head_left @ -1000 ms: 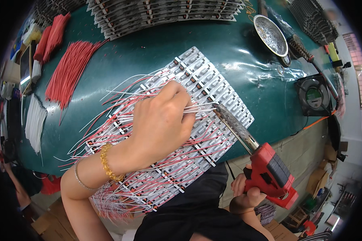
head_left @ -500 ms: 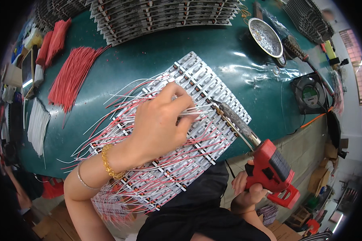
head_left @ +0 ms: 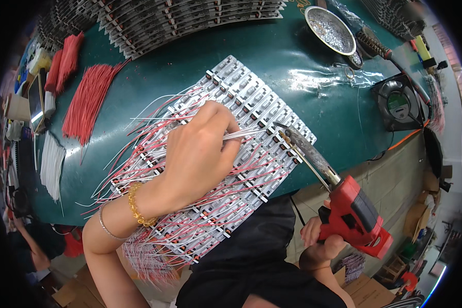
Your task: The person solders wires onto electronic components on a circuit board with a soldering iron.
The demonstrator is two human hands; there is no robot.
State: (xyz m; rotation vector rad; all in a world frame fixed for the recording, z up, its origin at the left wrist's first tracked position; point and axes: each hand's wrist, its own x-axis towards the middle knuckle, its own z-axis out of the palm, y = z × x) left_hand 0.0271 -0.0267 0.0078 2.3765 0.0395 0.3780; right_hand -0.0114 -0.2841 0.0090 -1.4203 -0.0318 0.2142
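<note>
Head view: a panel of joined grey lamp modules (head_left: pixel 244 92) lies at a slant on the green desk (head_left: pixel 154 72), its near corner apparently past the desk edge, over the lap. Red and white wires run across much of it.

Left hand (head_left: pixel 203 146): closed to a pinch, thumb against forefinger, on several white wires (head_left: pixel 246 132); free ends point right, over a row of contacts. Right hand (head_left: pixel 321 238): wrapped round the grip of a red soldering gun (head_left: pixel 359 215), some fingers hidden behind it. The gun's tip is just beside the wire ends; contact between them cannot be told.

Risks, as judged:
1. Burn. Left fingertips sit near the tip; a slip of the gun toward them would be the cause.
2. Scorched insulation. Neighbouring wires lie close; a tip dragged sideways could melt one.
3. Misplaced wire. Several are held in one pinch; a loose grip could let one turn or two land on the same contact.
4. Snagging. Loose strands pass near the beaded bracelet (head_left: pixel 140 205); a quick wrist lift might pull joints.
5. Panel shift. With that corner apparently unsupported, forearm pressure could tilt it and spoil alignment.
</note>
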